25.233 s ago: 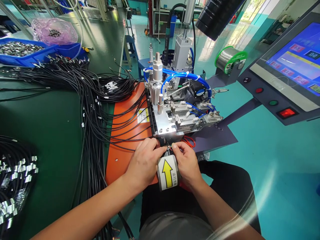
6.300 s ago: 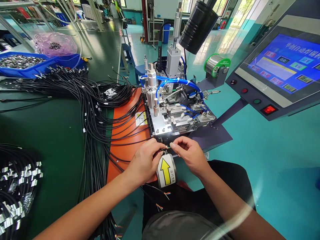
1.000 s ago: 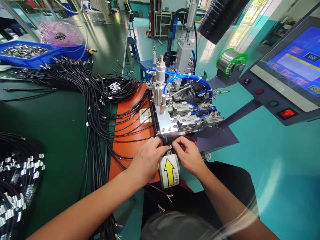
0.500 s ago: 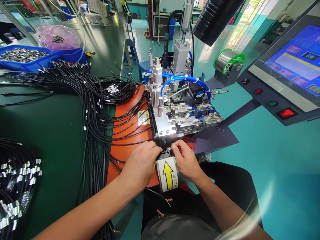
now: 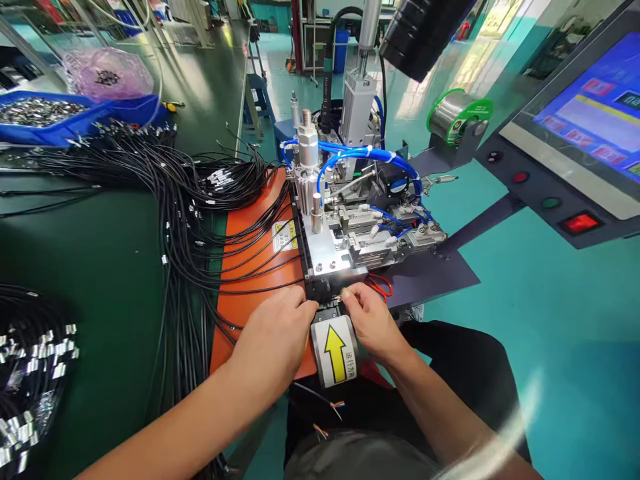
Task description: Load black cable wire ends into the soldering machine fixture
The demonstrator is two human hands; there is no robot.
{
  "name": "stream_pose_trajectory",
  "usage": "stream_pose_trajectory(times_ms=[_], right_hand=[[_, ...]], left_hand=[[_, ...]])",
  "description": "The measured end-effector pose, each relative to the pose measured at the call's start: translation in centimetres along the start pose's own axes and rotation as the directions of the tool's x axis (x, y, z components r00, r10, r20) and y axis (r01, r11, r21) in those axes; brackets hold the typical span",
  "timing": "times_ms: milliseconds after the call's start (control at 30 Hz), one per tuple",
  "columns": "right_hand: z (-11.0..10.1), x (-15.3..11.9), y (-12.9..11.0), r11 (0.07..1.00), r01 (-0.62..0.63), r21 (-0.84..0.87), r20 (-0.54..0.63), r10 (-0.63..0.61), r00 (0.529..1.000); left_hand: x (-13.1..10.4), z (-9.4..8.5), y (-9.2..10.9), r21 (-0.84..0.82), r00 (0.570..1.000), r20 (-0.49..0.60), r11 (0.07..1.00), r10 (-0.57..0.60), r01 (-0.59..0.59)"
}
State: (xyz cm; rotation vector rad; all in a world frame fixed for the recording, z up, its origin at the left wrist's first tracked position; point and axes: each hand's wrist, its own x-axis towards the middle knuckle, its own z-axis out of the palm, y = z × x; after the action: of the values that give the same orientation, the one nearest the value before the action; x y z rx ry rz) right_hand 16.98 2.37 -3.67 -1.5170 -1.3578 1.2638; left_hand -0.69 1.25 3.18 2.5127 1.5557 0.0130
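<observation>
My left hand (image 5: 280, 327) is closed at the front edge of a soldering machine (image 5: 330, 240), its thumb and finger pinched on a black cable that is mostly hidden under the hand. Opposite it, my right hand (image 5: 370, 317) pinches the thin wire ends (image 5: 338, 298) of that cable. Both hands' fingertips are at a small dark fixture (image 5: 327, 312), just above a roller with a yellow arrow label (image 5: 336, 350). Below the left hand, stripped cable ends with coloured wires (image 5: 337, 405) hang over my lap.
Several black cables (image 5: 185, 233) run across the green table (image 5: 115, 260) and an orange plate (image 5: 240, 267). A blue tray (image 5: 50, 130) of small metal parts stands at the back left. To the right are a solder spool (image 5: 453, 119) and a control screen (image 5: 590, 120).
The view has shifted slightly. My left hand's fingertips have drawn a little left and down from the fixture, while my right hand keeps its pinch in nearly the same place.
</observation>
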Motion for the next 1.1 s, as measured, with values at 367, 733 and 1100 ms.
stream_pose_trajectory(times_ms=[367, 733, 1100], right_hand=[[-1.2, -8.0, -3.2, 0.869, 0.399, -0.294, 0.239, -0.337, 0.911], [1.3, -9.6, -2.7, 0.720, 0.467, -0.514, 0.404, -0.276, 0.872], [-2.5, -4.3, -3.2, 0.970, 0.216, -0.111, 0.042, -0.212, 0.976]], left_hand=[[-0.8, -2.7, 1.7, 0.093, 0.918, 0.396, 0.995, 0.005, -0.046], [-1.2, -1.9, 2.4, 0.014, 0.981, 0.191, 1.000, 0.004, -0.007], [-0.1, 0.3, 1.1, -0.528, 0.984, -0.160, 0.835, 0.084, -0.157]])
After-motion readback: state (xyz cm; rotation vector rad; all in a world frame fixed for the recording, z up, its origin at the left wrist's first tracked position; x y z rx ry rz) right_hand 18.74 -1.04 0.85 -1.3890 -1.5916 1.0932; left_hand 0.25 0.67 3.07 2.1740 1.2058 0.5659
